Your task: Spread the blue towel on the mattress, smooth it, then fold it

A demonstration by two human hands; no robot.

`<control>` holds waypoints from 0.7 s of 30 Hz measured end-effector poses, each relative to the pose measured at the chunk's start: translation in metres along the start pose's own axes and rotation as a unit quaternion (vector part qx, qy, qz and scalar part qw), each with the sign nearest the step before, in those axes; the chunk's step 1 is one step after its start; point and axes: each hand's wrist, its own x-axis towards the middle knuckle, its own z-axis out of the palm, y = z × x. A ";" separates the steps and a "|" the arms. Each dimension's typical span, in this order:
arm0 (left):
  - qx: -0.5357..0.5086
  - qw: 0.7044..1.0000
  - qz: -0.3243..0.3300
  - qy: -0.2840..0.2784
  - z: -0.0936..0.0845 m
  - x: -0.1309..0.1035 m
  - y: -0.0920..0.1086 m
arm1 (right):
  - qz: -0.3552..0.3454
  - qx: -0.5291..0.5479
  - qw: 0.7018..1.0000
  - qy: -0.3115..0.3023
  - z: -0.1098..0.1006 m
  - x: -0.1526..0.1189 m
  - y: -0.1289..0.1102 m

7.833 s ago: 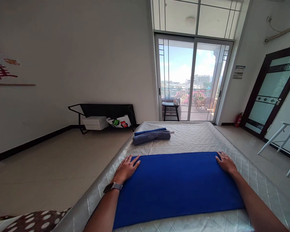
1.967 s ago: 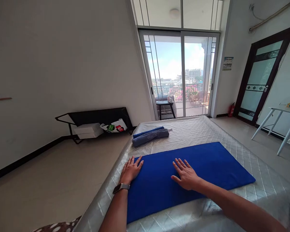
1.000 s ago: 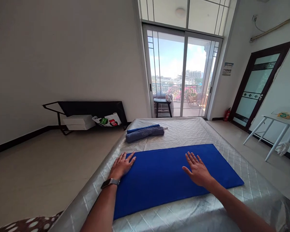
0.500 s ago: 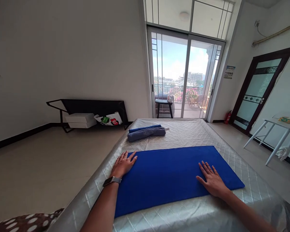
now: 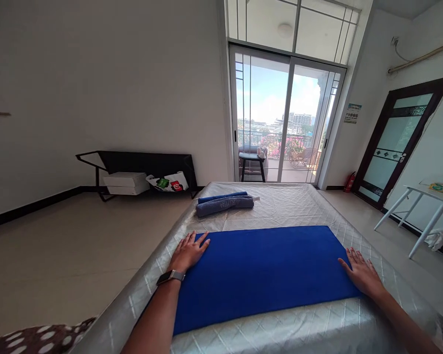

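A flat blue cloth (image 5: 266, 275) lies spread on the silvery quilted cover (image 5: 280, 322) of a bed or table. My left hand (image 5: 189, 251), with a watch on the wrist, rests palm down on the cloth's left edge, fingers spread. At the right edge of the cloth lies my right hand (image 5: 362, 273), palm down with its fingers extended, holding nothing. Beyond the cloth sit a rolled grey-blue towel (image 5: 225, 204) and a folded blue cloth (image 5: 221, 197) side by side.
Against the left wall a black rack (image 5: 147, 162) stands over white boxes (image 5: 125, 183) and a printed bag (image 5: 170, 182). A small white table (image 5: 431, 193) is at the right. Brown polka-dot fabric (image 5: 40, 339) shows at the lower left.
My right hand has slid rightward across the blue cloth to its right edge. My left hand has stayed on the left edge. The view has shifted slightly.
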 end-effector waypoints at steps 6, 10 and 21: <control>-0.006 1.000 0.000 -0.002 0.001 0.000 -0.001 | -0.122 -0.005 0.992 0.010 -0.011 0.033 -0.071; -0.015 1.000 -0.004 -0.012 -0.004 -0.001 0.001 | -0.152 -0.003 0.988 -0.038 -0.020 0.066 -0.104; -0.030 0.999 -0.010 -0.008 0.004 0.000 -0.004 | -0.073 0.006 0.997 -0.033 -0.017 0.114 -0.059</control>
